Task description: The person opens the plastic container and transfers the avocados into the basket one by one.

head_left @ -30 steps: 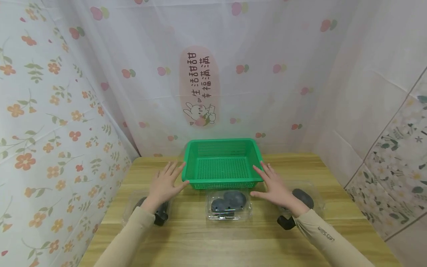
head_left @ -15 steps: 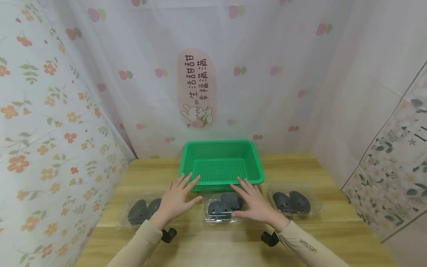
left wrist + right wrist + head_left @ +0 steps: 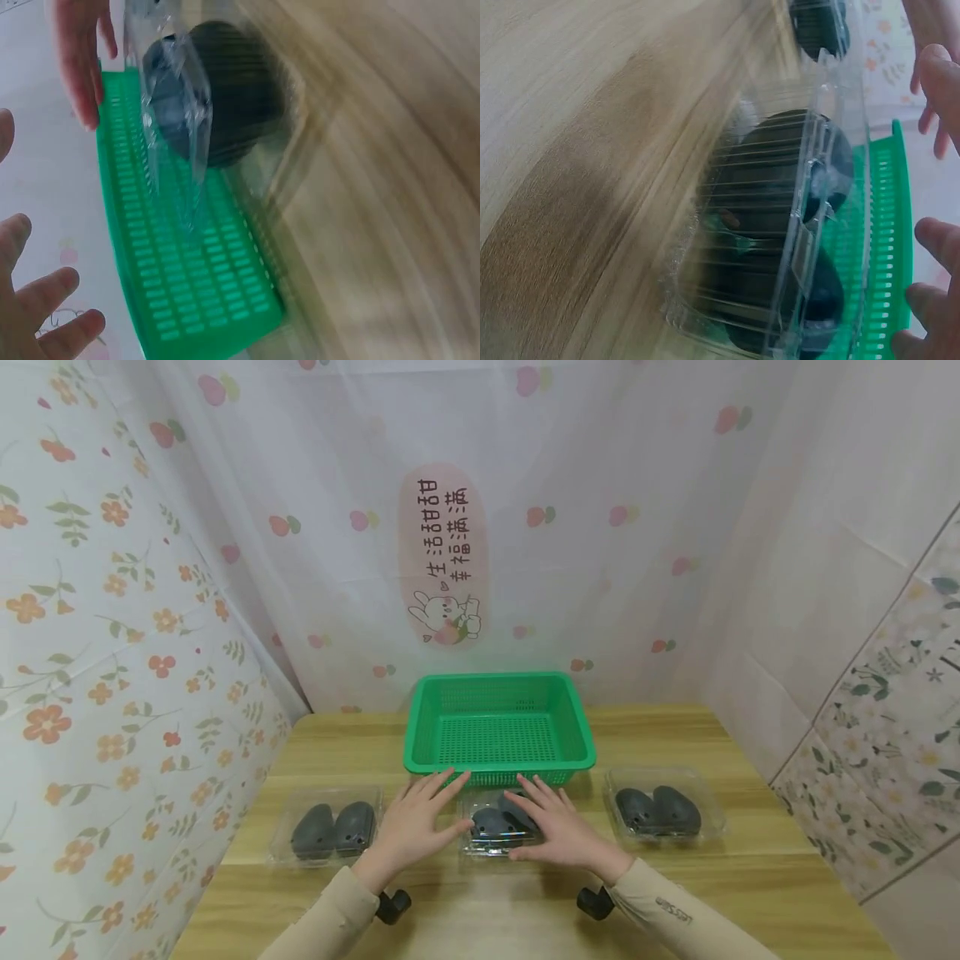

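Observation:
A clear plastic clamshell box (image 3: 486,850) stands in the middle of the table, with two dark, smooth oval things (image 3: 489,823) inside. My left hand (image 3: 412,831) is just left of this box, fingers spread and straight, holding nothing. On the box's other side, my right hand (image 3: 566,837) overlaps its right end in the head view, fingers likewise spread. Up close in the right wrist view, the ribbed clear box (image 3: 780,187) shows its lid edge, with the fingers (image 3: 930,300) to its right. In the left wrist view, the left fingers (image 3: 56,300) are apart from the box.
Behind the middle box is a green perforated basket (image 3: 498,768). Similar clear boxes with dark oval things stand at left (image 3: 324,860) and right (image 3: 708,814). A black wrist device (image 3: 596,903) shows under the right forearm. Printed curtains (image 3: 570,568) close off the back and sides.
Both hands have moved inward from the basket's sides to the middle box, coming closer together and a little nearer the body. The side boxes are now uncovered. The basket and boxes stay put.

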Demonstrator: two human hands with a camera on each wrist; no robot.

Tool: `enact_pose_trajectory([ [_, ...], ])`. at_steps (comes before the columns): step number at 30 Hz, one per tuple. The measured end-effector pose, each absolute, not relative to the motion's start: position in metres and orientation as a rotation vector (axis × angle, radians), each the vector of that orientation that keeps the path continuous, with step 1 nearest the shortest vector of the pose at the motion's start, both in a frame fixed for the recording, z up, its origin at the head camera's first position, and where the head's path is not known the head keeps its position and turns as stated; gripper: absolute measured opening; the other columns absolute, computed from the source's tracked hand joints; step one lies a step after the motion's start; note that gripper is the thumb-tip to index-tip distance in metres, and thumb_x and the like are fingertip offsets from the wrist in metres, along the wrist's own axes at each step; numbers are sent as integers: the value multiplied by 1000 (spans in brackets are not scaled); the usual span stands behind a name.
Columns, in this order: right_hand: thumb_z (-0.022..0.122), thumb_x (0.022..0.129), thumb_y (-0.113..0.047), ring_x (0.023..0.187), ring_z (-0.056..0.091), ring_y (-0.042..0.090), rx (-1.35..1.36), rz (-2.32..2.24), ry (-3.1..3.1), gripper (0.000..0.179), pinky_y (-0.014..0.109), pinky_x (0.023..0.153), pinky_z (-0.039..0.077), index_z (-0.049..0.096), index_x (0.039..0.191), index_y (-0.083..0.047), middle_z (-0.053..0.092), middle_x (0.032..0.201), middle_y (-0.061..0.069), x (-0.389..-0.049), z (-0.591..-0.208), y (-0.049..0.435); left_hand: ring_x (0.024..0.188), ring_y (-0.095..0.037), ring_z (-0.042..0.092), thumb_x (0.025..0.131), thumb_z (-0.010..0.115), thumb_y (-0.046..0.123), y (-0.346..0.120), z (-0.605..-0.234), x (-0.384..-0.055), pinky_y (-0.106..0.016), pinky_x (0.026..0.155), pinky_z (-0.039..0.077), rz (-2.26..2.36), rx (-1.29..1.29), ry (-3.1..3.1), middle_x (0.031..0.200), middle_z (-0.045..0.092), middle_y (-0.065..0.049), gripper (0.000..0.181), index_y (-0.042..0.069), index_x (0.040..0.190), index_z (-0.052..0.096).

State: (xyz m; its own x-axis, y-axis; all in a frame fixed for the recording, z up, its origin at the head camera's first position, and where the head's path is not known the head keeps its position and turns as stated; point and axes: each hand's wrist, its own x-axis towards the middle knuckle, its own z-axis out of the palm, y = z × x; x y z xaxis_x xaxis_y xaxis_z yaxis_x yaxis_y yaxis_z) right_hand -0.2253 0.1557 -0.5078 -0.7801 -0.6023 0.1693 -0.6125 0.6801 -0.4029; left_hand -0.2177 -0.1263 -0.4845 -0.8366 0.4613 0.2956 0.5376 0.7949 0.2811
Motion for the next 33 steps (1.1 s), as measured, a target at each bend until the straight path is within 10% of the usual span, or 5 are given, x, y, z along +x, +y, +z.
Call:
enact_pose_trajectory([
  [33, 52, 82, -73, 142, 24, 32, 1007, 548, -2831, 77, 71, 107, 13, 49, 143, -27, 34, 154, 3, -234, -526, 130, 132, -45, 36, 91, 52, 62, -106, -530, -212, -67, 97, 37, -1050, -669, -2905, 154, 27, -19, 79, 23, 155, 25],
])
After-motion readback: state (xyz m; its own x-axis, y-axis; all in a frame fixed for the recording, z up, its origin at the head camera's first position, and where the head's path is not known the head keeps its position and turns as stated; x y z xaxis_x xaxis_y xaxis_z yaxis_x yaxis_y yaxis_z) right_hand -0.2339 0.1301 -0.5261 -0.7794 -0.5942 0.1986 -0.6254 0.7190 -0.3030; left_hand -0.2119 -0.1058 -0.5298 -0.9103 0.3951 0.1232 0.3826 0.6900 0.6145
